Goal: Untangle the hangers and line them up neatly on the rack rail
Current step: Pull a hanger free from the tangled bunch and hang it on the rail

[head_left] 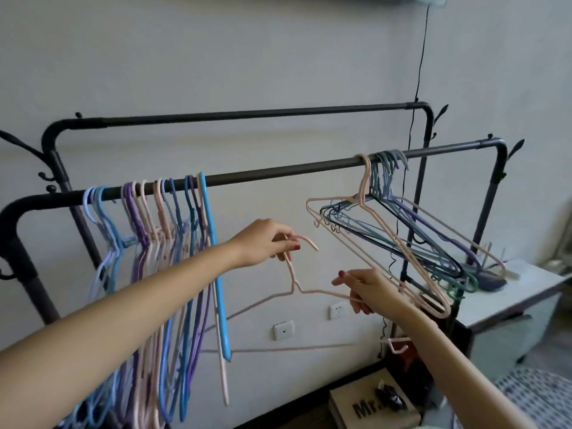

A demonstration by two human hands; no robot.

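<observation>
A pale pink hanger [278, 294] hangs in the air below the front rail [278, 173] of the black rack. My left hand [266, 243] pinches its neck just under the hook. My right hand [365, 289] grips its right shoulder wire. On the left part of the rail, several blue, purple and pink hangers [154, 243] hang side by side. At the right end a tangled bunch of hangers [402, 236] hangs tilted, a pink one at its front.
A second, higher rail [247, 114] runs behind. A black cable [416, 88] drops along the wall past the rack's right post. A white cabinet [510, 292] stands at the right, a cardboard box [371, 404] on the floor below.
</observation>
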